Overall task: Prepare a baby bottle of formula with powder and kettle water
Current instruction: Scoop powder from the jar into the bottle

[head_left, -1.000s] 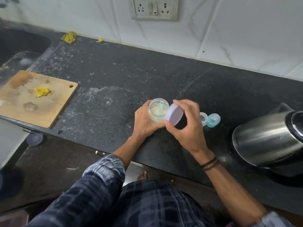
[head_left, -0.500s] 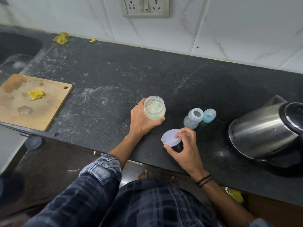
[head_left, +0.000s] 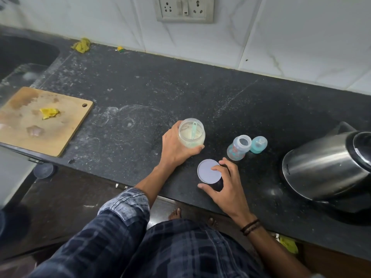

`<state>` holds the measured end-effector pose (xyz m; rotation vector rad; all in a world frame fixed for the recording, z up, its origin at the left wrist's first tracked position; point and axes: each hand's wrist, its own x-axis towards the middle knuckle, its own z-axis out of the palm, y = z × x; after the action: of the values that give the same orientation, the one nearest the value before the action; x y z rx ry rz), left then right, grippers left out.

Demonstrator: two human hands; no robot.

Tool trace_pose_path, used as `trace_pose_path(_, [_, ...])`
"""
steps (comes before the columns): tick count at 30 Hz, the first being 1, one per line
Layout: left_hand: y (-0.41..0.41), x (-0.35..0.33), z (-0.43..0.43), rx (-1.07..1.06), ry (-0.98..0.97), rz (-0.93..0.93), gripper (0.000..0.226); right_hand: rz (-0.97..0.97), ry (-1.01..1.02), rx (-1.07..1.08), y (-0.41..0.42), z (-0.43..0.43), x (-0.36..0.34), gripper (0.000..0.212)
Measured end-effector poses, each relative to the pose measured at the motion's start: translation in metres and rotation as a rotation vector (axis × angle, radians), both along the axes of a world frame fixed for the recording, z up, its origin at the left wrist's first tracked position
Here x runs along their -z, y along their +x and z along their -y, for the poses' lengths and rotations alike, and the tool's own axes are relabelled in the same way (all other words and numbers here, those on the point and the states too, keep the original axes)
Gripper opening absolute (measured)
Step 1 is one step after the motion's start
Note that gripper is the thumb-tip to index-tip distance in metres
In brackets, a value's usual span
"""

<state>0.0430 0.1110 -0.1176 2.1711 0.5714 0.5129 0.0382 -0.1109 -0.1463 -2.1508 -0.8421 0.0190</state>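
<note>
Kettle (head_left: 321, 167) cropped at right, hands (head_left: 175, 146) (head_left: 228, 189) partly covering jar (head_left: 191, 135), lid (head_left: 206, 172)

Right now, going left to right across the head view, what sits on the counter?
In order: board → jar → bottle → teal cap → kettle. The lid overlaps the jar sideways, so it is left out.

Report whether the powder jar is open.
Open: the clear plastic powder jar has no lid on; green scoop visible inside; round lilac lid sits apart.
</note>
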Motion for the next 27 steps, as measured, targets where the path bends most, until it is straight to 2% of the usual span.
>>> trace_pose_path(4, [0.001, 0.001, -0.002, -0.005, -0.014, -0.021, 0.077, 0.155, 0.071, -0.012, 0.009, -0.018, -0.037, 0.026])
trace_pose_path(7, [0.002, 0.003, -0.002, 0.026, 0.008, -0.03, 0.076, 0.181, 0.067, -0.057, 0.035, -0.045, -0.071, 0.008])
trace_pose_path(9, [0.003, 0.001, -0.002, 0.038, 0.014, -0.027, 0.07, 0.159, -0.031, -0.084, 0.056, -0.065, -0.092, 0.009])
trace_pose_path(11, [0.003, -0.001, -0.001, 0.033, 0.012, -0.024, 0.067, 0.144, -0.237, -0.152, 0.076, -0.085, -0.108, 0.018])
trace_pose_path(14, [0.003, -0.002, 0.0, 0.025, 0.002, -0.013, 0.072, 0.245, -0.556, -0.276, 0.099, -0.114, -0.123, 0.029])
trace_pose_path(16, [0.002, -0.003, 0.0, 0.024, -0.013, -0.003, 0.072, 0.306, -0.696, -0.351, 0.105, -0.129, -0.126, 0.035])
trace_pose_path(21, [0.003, 0.001, -0.003, 0.039, -0.016, -0.001, 0.061, 0.436, -0.831, -0.392, 0.107, -0.147, -0.125, 0.035])
trace_pose_path(27, [0.004, 0.006, -0.005, 0.043, -0.022, 0.011, 0.072, 0.524, -0.934, -0.395, 0.102, -0.148, -0.128, 0.028])
